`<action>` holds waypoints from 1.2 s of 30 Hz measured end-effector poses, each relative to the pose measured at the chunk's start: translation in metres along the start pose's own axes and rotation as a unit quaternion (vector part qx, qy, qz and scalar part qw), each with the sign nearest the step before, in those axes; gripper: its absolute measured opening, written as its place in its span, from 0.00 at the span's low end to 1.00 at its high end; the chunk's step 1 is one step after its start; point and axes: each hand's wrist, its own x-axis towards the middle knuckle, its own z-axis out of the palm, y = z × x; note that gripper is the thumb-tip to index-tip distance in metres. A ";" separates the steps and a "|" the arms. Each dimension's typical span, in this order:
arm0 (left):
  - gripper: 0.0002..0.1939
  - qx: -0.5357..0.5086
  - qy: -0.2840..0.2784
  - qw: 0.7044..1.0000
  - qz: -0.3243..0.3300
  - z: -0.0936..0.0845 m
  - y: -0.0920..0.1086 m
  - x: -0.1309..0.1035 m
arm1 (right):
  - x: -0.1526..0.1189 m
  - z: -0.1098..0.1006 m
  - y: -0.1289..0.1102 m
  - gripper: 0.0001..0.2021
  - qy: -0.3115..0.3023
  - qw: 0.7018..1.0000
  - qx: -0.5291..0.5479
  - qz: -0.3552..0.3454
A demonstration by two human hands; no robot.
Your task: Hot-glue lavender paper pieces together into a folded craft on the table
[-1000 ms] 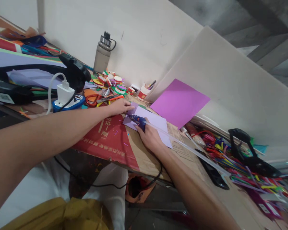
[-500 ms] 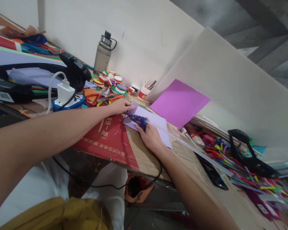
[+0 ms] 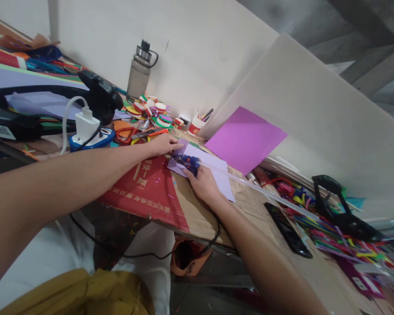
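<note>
My right hand (image 3: 202, 178) is closed round a blue hot glue gun (image 3: 189, 163), and a long clear glue stick (image 3: 246, 181) sticks out of its back end. The gun's nozzle points left, at or just over the left part of a pale lilac sheet of paper (image 3: 213, 168). With its fingers pinched, my left hand (image 3: 166, 144) grips a small lilac paper piece (image 3: 183, 144) at the sheet's upper left corner. Beneath the paper lies a cardboard sheet with a red printed area (image 3: 144, 192).
Behind my left hand are red-handled scissors (image 3: 124, 134), several small paper rolls and a grey bottle (image 3: 139, 72). A purple sheet (image 3: 246, 138) leans on the white board. A black phone (image 3: 289, 229) lies at right, near colourful pipe cleaners. The black cord (image 3: 144, 255) hangs below the table edge.
The glue gun's nozzle has shifted slightly up and left along the paper. My left hand stays on the paper piece; the whole view has moved a little.
</note>
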 end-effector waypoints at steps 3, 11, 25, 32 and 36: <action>0.21 0.005 -0.003 1.000 -0.006 0.000 0.000 0.000 | 0.000 0.001 0.000 0.15 0.007 1.000 -0.012 -0.003; 0.20 0.005 -0.009 1.000 -0.007 0.000 0.001 -0.001 | -0.002 -0.003 0.004 0.16 0.005 1.000 0.004 0.009; 0.20 -0.009 0.003 1.000 -0.009 0.000 0.004 -0.002 | -0.003 -0.003 0.005 0.16 0.012 1.000 -0.008 0.010; 0.19 -0.018 -0.002 1.000 -0.026 0.001 0.002 -0.002 | 0.000 0.001 0.004 0.17 0.013 1.000 -0.005 0.009; 0.20 -0.021 -0.009 0.999 -0.027 0.001 0.002 -0.001 | 0.004 0.003 0.004 0.17 0.015 1.000 -0.008 0.011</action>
